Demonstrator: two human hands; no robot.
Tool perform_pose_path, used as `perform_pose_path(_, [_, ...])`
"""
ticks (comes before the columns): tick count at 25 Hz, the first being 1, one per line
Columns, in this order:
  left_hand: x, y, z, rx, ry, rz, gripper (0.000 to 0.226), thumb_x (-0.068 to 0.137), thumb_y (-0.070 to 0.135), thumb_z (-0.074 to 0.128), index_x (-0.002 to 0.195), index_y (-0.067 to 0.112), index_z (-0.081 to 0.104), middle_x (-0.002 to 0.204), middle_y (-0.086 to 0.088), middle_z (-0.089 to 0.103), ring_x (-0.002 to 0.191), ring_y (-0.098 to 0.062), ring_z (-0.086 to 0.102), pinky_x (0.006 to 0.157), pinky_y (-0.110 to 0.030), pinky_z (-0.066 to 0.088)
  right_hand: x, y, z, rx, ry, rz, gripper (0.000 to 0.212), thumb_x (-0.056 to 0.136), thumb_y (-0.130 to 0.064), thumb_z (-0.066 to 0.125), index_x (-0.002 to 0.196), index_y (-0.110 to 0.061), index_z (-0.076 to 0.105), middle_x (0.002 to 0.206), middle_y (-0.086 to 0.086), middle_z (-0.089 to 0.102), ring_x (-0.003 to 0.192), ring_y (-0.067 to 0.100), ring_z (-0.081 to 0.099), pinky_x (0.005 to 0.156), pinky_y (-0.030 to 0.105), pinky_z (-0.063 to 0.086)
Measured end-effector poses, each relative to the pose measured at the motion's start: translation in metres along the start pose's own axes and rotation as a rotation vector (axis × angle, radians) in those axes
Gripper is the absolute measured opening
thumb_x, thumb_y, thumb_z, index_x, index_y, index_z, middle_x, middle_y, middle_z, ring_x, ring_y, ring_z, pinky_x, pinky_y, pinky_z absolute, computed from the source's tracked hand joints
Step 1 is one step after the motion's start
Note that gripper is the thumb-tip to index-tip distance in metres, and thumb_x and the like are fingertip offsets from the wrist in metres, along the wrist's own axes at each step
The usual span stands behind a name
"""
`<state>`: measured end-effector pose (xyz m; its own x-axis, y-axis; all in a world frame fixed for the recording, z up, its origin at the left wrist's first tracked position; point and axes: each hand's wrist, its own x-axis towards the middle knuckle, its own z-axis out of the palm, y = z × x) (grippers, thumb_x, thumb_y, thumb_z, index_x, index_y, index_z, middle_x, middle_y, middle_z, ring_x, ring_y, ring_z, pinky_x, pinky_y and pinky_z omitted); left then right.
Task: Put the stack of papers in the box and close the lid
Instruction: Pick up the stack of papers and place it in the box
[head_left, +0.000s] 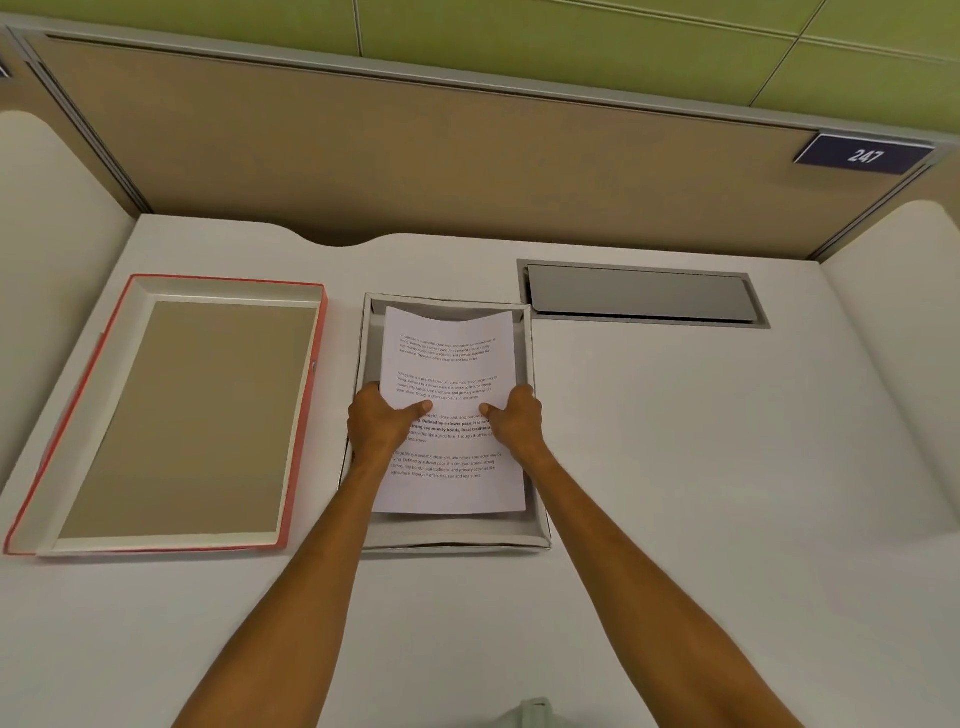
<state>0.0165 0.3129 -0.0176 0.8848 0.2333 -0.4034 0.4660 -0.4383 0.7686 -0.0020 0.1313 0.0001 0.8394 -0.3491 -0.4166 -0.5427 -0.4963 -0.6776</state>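
Note:
A white stack of printed papers (448, 358) hangs over the open white box (537, 535) at the middle of the desk, its far edge sagging into the box. My left hand (382, 423) grips the stack's left edge, thumb on top. My right hand (514, 418) grips the right edge the same way. The lid (171, 415), red outside with a tan inner face, lies upside down on the desk to the left of the box.
A grey metal cable hatch (641, 293) is set into the desk behind and right of the box. A tan partition (415, 156) with a sign "247" (865, 155) closes the back. White side panels stand left and right.

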Motion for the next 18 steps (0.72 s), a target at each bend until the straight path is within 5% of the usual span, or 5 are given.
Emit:
perform_pose_path(5, [0.001, -0.003, 0.002, -0.005, -0.006, -0.010, 0.060, 0.070, 0.033, 0.087, 0.117, 0.004, 0.063, 0.122, -0.014, 0.070, 0.105, -0.032, 0.069, 0.085, -0.048, 0.059, 0.002, 0.001, 0.002, 0.033, -0.006, 0.032, 0.048, 0.090, -0.012, 0.067, 0.126, 0.005, 0.041, 0.130, 0.021, 0.055, 0.116, 0.033, 0.059, 0.093, 0.036, 0.051])
perform_pose_path(15, [-0.003, -0.004, 0.001, -0.041, 0.006, 0.063, 0.056, 0.070, 0.018, 0.088, 0.118, 0.002, 0.064, 0.123, -0.018, 0.069, 0.109, -0.033, 0.067, 0.080, -0.032, 0.053, -0.005, 0.007, 0.005, 0.096, 0.022, 0.049, 0.047, 0.086, -0.007, 0.070, 0.125, 0.002, 0.046, 0.132, 0.019, 0.056, 0.120, 0.031, 0.057, 0.094, 0.034, 0.050])
perform_pose_path(18, [-0.008, -0.003, 0.001, -0.034, 0.030, 0.113, 0.056, 0.070, 0.016, 0.088, 0.119, 0.003, 0.064, 0.124, -0.017, 0.068, 0.110, -0.033, 0.067, 0.085, -0.039, 0.057, -0.012, 0.009, 0.007, 0.164, 0.071, 0.021, 0.047, 0.085, -0.004, 0.070, 0.127, -0.001, 0.047, 0.130, 0.016, 0.057, 0.118, 0.029, 0.059, 0.091, 0.033, 0.052])
